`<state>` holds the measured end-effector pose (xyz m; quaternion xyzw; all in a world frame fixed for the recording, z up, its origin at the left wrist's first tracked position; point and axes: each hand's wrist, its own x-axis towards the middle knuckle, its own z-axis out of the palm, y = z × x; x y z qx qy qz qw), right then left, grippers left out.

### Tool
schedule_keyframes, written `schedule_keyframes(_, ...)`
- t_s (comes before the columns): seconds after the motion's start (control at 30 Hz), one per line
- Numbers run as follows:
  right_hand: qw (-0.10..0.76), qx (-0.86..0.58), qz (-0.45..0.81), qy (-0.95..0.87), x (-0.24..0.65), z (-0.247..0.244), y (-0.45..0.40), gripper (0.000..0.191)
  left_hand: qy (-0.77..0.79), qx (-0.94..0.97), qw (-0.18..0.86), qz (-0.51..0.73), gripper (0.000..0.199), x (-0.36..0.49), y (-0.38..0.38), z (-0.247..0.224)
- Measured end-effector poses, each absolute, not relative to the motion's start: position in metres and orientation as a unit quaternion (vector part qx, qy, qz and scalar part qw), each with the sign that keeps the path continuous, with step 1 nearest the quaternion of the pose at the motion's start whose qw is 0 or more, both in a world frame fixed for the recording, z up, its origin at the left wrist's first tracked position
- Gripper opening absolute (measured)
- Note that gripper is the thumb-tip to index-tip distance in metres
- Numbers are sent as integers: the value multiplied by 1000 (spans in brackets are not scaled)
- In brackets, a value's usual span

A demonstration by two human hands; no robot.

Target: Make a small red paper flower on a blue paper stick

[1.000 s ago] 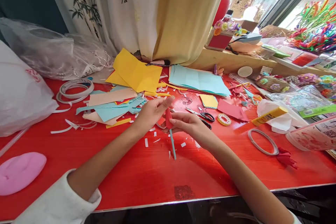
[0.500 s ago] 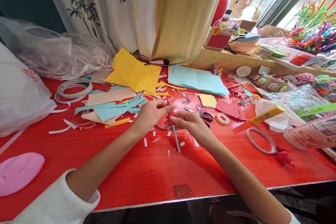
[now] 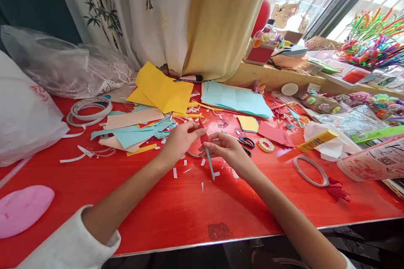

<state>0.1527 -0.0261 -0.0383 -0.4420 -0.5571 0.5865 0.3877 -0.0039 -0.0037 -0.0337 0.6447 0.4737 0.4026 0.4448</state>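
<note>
Over the middle of the table, my left hand (image 3: 177, 143) pinches the upper part of a small piece of red paper (image 3: 203, 135) between thumb and fingers. My right hand (image 3: 227, 151) is closed around the top of a thin light-blue stick (image 3: 210, 164), where it meets the red paper. The stick slants down toward me with its lower end free. How the red paper joins the stick is partly hidden by my fingers. Black-handled scissors (image 3: 246, 142) lie just beyond my right hand, and white paper scraps (image 3: 175, 172) are scattered below both hands.
Yellow paper (image 3: 167, 88), blue sheets (image 3: 236, 98) and cut strips (image 3: 135, 119) lie at the back. Tape rolls (image 3: 311, 171), a glue stick (image 3: 317, 141) and a pink cup (image 3: 372, 162) are at the right. Plastic bags (image 3: 28, 109) and a pink pouch-like thing (image 3: 27, 210) occupy the left.
The red paper shows more broadly between my fingers, and the stick's lower end has moved slightly up and left. Both hands keep their hold. The camera view has shifted slightly.
</note>
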Motion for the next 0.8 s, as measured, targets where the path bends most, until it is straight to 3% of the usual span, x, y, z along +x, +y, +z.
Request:
schedule_keyframes(0.3,378,-476,497,-619,155,-38,-23,33,480,629,471,389,33,-2,-3,-36)
schedule_keyframes(0.5,421,-491,434,-627,161,-33,-22,30,391,664,568,288,34,3,-12,-32)
schedule_keyframes(0.7,482,-470,449,-588,159,-30,-24,29,408,678,530,304,37,4,-15,-31)
schedule_keyframes(0.8,469,-469,458,-592,158,-31,-23,32,434,681,497,318,39,4,-14,-34)
